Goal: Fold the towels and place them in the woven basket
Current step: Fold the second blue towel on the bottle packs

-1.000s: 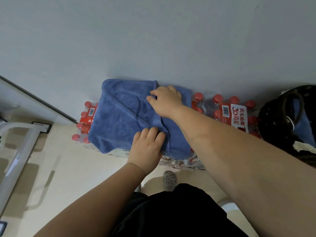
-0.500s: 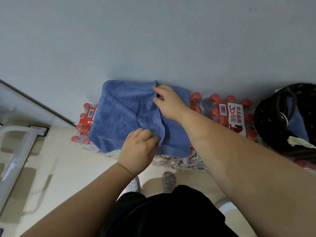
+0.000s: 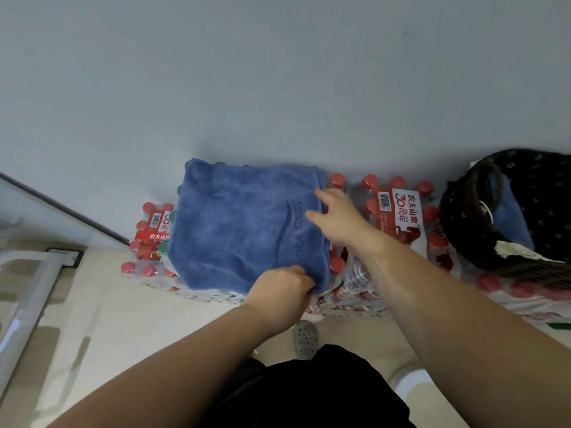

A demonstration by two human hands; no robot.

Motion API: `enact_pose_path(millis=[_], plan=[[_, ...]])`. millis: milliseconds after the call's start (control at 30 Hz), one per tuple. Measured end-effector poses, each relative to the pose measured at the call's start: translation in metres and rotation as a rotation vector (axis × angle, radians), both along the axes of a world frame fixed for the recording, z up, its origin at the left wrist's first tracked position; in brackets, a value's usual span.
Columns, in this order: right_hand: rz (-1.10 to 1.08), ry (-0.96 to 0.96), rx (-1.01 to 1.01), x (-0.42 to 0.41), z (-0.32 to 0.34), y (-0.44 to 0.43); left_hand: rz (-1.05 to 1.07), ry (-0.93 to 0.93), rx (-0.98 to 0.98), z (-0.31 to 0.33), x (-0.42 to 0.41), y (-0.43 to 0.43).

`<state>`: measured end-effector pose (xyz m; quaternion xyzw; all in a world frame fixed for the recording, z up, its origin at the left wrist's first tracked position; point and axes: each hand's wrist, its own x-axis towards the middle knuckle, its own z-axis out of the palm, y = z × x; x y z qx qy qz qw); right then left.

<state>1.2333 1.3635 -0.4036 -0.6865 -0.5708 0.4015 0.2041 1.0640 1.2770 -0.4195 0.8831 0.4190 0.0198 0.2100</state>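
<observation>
A blue towel [image 3: 238,223] lies folded flat on top of packs of water bottles against the wall. My left hand [image 3: 279,293] grips the towel's near right corner with curled fingers. My right hand [image 3: 336,214] rests on the towel's right edge, its fingers curled over that edge. The dark woven basket [image 3: 463,220] stands at the far right on more bottle packs, with a blue towel [image 3: 513,217] inside it.
Shrink-wrapped packs of red-capped water bottles [image 3: 398,217] line the wall under and beside the towel. A white frame [image 3: 27,301] stands on the floor at the left. My slipper [image 3: 304,338] is on the beige floor below the packs.
The flap that both hands held near the towel's middle has been carried to the right and laid down. The towel now lies as a smooth rectangle, with both hands at its right edge.
</observation>
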Motion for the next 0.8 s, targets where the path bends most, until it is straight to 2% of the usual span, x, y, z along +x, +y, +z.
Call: enact_pose_path(millis=[67, 233, 400, 500, 667, 800], plan=[[0.013, -0.024, -0.019, 0.000, -0.004, 0.000, 0.014, 0.074, -0.066, -0.007, 0.002, 0.003], [0.062, -0.091, -0.011, -0.001, -0.001, 0.001, 0.011, -0.010, -0.138, -0.004, -0.001, 0.007], [-0.047, -0.050, 0.199, 0.002, 0.017, -0.012, 0.036, -0.116, -0.060, 0.012, -0.008, 0.005], [-0.041, -0.072, 0.205, 0.006, 0.021, -0.019, 0.065, -0.126, -0.085, 0.012, -0.012, 0.001], [0.100, -0.306, 0.008, 0.012, 0.004, -0.023, -0.026, 0.018, -0.274, 0.004, -0.005, 0.006], [0.115, -0.566, 0.080, -0.001, 0.005, -0.015, 0.115, -0.028, -0.183, 0.013, -0.020, 0.023]])
